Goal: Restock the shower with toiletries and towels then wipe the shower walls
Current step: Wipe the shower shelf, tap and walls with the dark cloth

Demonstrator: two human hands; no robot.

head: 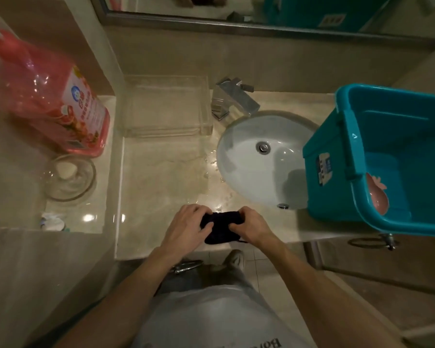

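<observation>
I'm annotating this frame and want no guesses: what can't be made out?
Head view:
Dark cloth: ends hidden under the left hand and right hand.
Red bottle: top cut off by the frame edge; label print blurred.
Teal bin: right side cut off; pink item inside half hidden by its wall.

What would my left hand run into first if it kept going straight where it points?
The dark cloth, which the left hand grips. Just beyond that is the right hand, gripping the cloth's other side, though depth is hard to judge.
</observation>
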